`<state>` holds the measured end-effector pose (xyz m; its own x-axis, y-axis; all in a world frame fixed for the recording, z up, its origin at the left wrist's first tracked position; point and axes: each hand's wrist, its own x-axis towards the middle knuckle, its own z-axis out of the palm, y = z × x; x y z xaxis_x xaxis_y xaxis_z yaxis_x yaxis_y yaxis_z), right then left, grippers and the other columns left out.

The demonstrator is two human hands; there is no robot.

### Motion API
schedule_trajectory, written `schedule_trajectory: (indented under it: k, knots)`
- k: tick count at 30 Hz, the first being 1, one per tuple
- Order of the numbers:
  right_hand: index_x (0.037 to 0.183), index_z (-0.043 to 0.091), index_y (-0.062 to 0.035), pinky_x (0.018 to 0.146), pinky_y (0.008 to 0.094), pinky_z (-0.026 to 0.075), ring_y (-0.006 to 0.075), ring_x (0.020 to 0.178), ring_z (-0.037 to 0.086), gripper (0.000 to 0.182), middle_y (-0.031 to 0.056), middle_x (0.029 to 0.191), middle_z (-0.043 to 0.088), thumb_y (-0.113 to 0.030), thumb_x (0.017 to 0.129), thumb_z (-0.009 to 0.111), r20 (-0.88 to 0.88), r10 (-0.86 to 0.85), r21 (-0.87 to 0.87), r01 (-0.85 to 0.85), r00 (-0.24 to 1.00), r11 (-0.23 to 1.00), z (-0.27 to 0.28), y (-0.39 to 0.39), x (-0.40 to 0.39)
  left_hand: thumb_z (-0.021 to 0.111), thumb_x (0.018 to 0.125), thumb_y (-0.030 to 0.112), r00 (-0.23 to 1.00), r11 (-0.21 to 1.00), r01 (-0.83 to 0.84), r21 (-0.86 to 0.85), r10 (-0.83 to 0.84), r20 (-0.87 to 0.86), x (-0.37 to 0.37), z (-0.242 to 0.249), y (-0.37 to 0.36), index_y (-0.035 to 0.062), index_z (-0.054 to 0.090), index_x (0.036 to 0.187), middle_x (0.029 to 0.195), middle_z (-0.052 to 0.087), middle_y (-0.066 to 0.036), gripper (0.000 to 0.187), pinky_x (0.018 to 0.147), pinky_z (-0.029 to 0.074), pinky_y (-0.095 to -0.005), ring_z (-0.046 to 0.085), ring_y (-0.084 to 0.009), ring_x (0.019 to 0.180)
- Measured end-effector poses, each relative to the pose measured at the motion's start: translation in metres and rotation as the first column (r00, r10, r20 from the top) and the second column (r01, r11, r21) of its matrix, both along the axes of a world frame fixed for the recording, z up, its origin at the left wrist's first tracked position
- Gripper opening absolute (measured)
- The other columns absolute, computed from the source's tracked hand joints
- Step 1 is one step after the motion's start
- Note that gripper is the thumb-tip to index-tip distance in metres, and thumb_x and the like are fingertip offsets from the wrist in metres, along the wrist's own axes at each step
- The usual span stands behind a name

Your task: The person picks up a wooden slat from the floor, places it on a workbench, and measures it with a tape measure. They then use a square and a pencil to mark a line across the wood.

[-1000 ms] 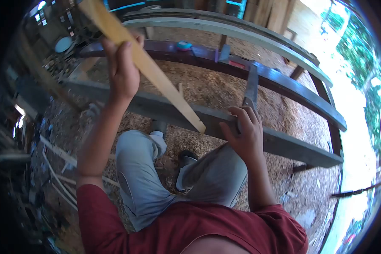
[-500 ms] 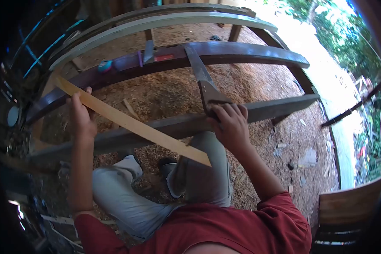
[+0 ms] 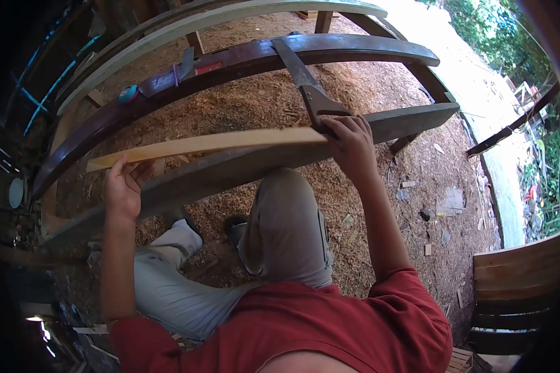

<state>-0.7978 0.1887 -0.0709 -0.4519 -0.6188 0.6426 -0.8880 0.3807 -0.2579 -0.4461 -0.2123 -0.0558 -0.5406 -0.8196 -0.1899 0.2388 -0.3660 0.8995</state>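
Note:
A long pale wooden strip lies roughly level above the near grey beam. Near its left end, my left hand holds it with the fingers closed on its lower edge. The strip's right end reaches my right hand, which is wrapped round the handle of a handsaw. The saw's blade points away from me, and its far end rests over the dark reddish beam. Whether my right hand also touches the strip cannot be made out.
On the dark beam sit a teal round object, a purple band, a red item and a metal blade. A pale beam runs behind. Wood shavings cover the ground. My bent knee is under the near beam.
The strip has swung from a steep diagonal to nearly level, its right end rising to my right hand. My left hand has moved down slightly. The view has shifted, with the saw still held.

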Motion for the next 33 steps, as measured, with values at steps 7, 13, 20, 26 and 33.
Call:
schedule_trajectory:
  k: [7, 13, 20, 26, 33]
  knots:
    - [0.126, 0.080, -0.0103, 0.118, 0.0504, 0.043, 0.0341, 0.122, 0.068, 0.033, 0.0089, 0.124, 0.078, -0.027, 0.097, 0.079, -0.004, -0.040, -0.013, 0.040, 0.999, 0.999, -0.007, 0.011, -0.021, 0.060, 0.115, 0.019, 0.984, 0.982, -0.151, -0.114, 0.137, -0.117, 0.077, 0.023, 0.000, -0.0014, 0.062, 0.132, 0.126, 0.075, -0.018, 0.027, 0.096, 0.071, -0.0422, 0.078, -0.0327, 0.116]
    - [0.129, 0.080, -0.0147, 0.115, 0.0499, 0.044, 0.0331, 0.123, 0.068, 0.032, 0.0091, 0.122, 0.077, -0.027, 0.099, 0.078, 0.004, -0.110, -0.057, 0.110, 0.994, 0.992, -0.017, 0.022, -0.037, 0.063, 0.115, 0.020, 0.920, 0.840, -0.363, -0.403, 0.254, -0.299, 0.114, 0.089, 0.039, 0.0009, 0.060, 0.140, 0.136, 0.073, -0.018, 0.032, 0.089, 0.071, -0.0363, 0.080, -0.0289, 0.112]
    - [0.128, 0.080, -0.0132, 0.113, 0.0523, 0.046, 0.0378, 0.124, 0.068, 0.033, 0.0137, 0.123, 0.076, -0.028, 0.099, 0.079, -0.009, -0.138, -0.171, 0.134, 0.990, 0.976, -0.005, 0.032, -0.020, 0.065, 0.114, 0.020, 0.870, 0.558, -0.492, -0.668, 0.304, -0.387, 0.124, 0.115, 0.079, 0.0044, 0.042, 0.155, 0.141, 0.070, -0.021, 0.050, 0.079, 0.072, -0.0343, 0.079, -0.0307, 0.112]
    - [0.127, 0.078, -0.0104, 0.110, 0.0539, 0.049, 0.0404, 0.122, 0.067, 0.032, 0.0168, 0.124, 0.075, -0.026, 0.099, 0.081, 0.067, 0.242, -0.310, -0.210, 0.968, 0.927, 0.046, -0.015, 0.089, 0.061, 0.107, 0.025, 0.762, 0.357, -0.639, -0.681, 0.173, -0.624, 0.100, 0.155, 0.121, 0.0053, 0.029, 0.159, 0.121, 0.061, -0.022, 0.064, 0.096, 0.060, -0.0491, 0.067, -0.0323, 0.097]
    - [0.126, 0.077, -0.0102, 0.108, 0.0518, 0.052, 0.0415, 0.123, 0.067, 0.030, 0.0159, 0.124, 0.074, -0.024, 0.099, 0.079, 0.149, 0.538, -0.233, -0.499, 0.830, 0.835, 0.067, -0.085, 0.146, 0.050, 0.120, 0.020, 0.948, 0.061, -0.317, -0.946, 0.036, -0.316, 0.084, 0.189, 0.138, 0.0192, 0.024, 0.166, 0.112, 0.065, -0.013, 0.053, 0.058, 0.046, -0.0281, 0.051, -0.0120, 0.064]
